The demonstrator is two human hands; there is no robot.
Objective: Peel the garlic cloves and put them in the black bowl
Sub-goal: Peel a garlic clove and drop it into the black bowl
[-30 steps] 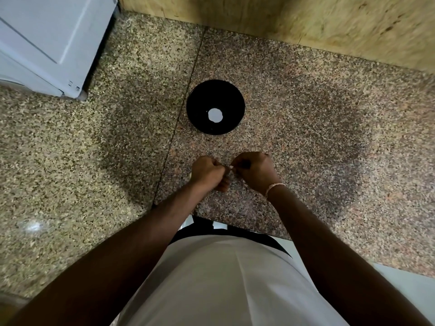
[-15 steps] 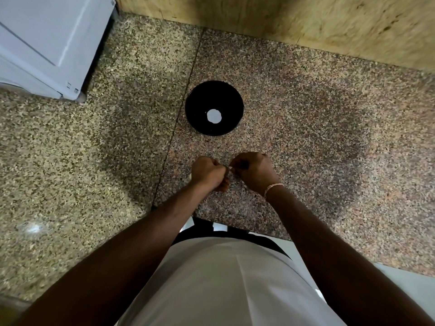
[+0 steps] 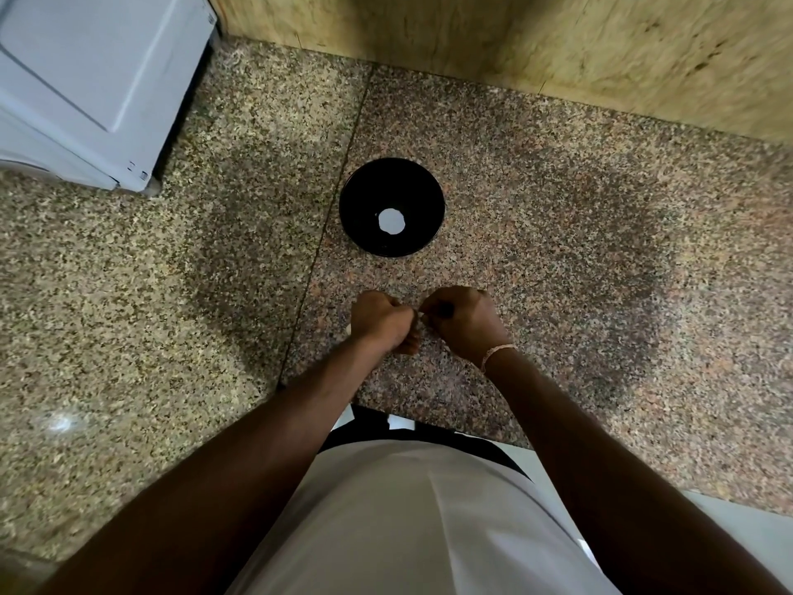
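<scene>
Seen from above, over a speckled granite counter: left hand and right hand drawn close together, knuckles up, fingers of both curled tight. Pinched between the two sets of fingertips, a small pale sliver, presumably a garlic clove or its skin; too small and too hidden by the fingers to tell which. Left hand balled into a fist around whatever lies inside, thumb side turned toward the right hand. Right hand bent at the wrist, fingertips tucked down and inward onto the pale sliver, a thin pale bracelet around the wrist. Both hands held just above the stone, nearly touching each other.

Black bowl standing farther back on the counter, well apart from the hands, close beside a dark seam between two slabs. Inside the bowl, at the bottom, one bright white round patch, whether peeled garlic or a glare cannot be told.

Off to the far left, the corner of a white appliance. Along the back, a yellowish wooden wall. In the foreground, both bare forearms and a pale shirt.
</scene>
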